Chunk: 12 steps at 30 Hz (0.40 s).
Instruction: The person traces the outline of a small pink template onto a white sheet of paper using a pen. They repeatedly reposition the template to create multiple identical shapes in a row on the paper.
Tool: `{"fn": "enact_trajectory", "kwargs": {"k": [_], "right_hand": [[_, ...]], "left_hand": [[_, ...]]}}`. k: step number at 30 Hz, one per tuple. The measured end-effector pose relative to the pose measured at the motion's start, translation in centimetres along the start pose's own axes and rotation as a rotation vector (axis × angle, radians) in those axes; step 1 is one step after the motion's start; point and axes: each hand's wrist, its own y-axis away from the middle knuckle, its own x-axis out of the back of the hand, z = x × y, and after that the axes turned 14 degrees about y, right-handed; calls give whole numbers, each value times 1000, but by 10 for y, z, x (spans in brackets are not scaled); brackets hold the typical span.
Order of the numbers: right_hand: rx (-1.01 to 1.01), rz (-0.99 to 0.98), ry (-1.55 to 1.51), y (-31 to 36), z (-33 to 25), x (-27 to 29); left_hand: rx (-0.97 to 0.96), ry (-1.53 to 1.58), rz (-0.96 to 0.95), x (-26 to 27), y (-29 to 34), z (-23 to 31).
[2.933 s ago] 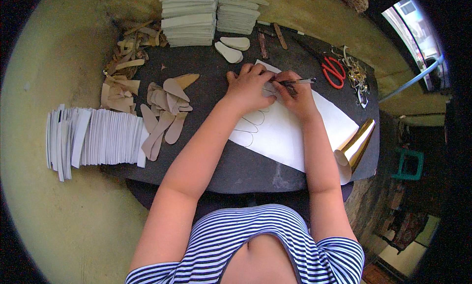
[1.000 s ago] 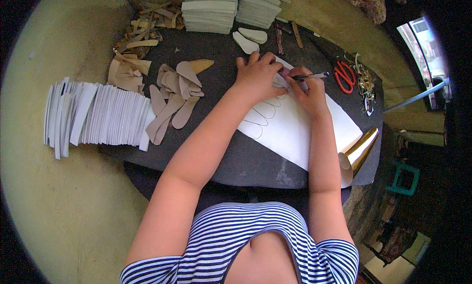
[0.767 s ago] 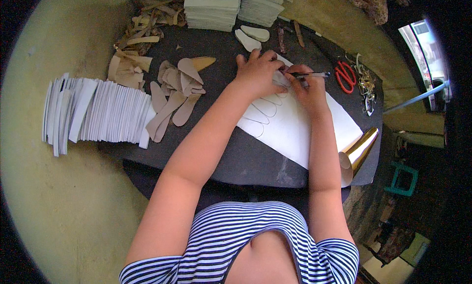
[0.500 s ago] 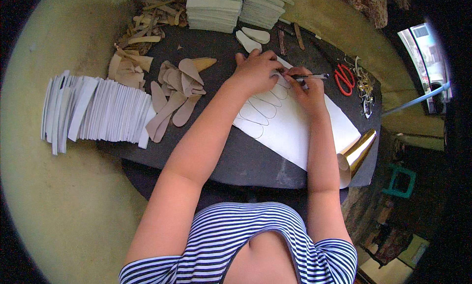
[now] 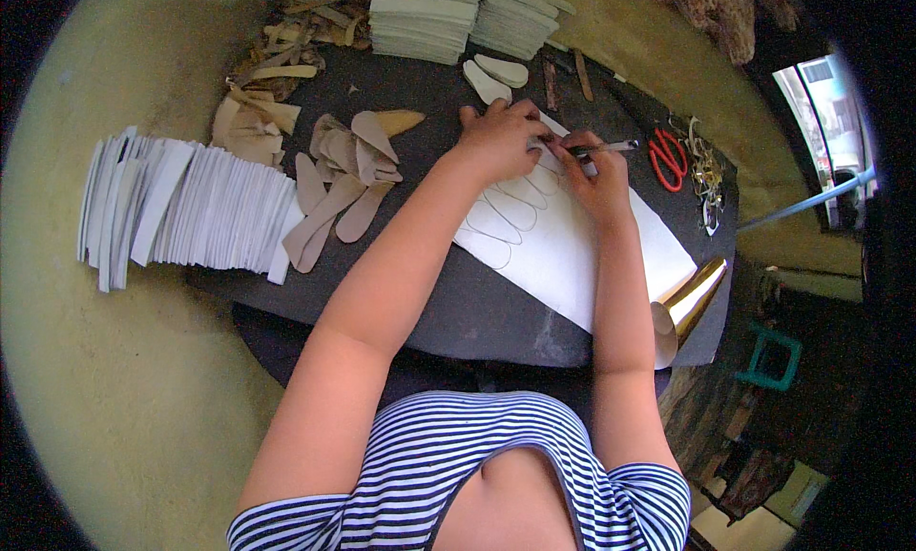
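A white sheet [image 5: 558,253] lies slantwise on the dark table, with several rounded, sole-shaped outlines drawn along its left part. My left hand [image 5: 501,143] rests on the sheet's far end, fingers apart and pressing down. A small pale piece shows by its fingertips, but most of what lies beneath is hidden. Close to those fingertips, my right hand [image 5: 599,174] grips a pen [image 5: 615,146], its tip down at the sheet. Just beyond my left hand lie white sole-shaped pieces [image 5: 501,71].
Brown sole-shaped pieces [image 5: 358,212] and a stack of white strips [image 5: 210,207] lie left. Scraps [image 5: 277,64] and white stacks [image 5: 423,21] stand behind. Red-handled scissors [image 5: 666,160], a golden roll [image 5: 692,308] and the black tabletop [image 5: 477,317] are nearby.
The view has shifted slightly. Both hands stay at the same spot on the sheet, and the pen in my right hand has tilted a little.
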Motion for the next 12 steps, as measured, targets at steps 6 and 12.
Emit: {"fn": "enact_trajectory", "kwargs": {"k": [6, 12], "right_hand": [[148, 135, -52, -2, 9, -11], [118, 122, -86, -3, 8, -12]], "left_hand": [[-5, 9, -1, -4, -3, -2], [27, 17, -40, -1, -3, -1]]}}
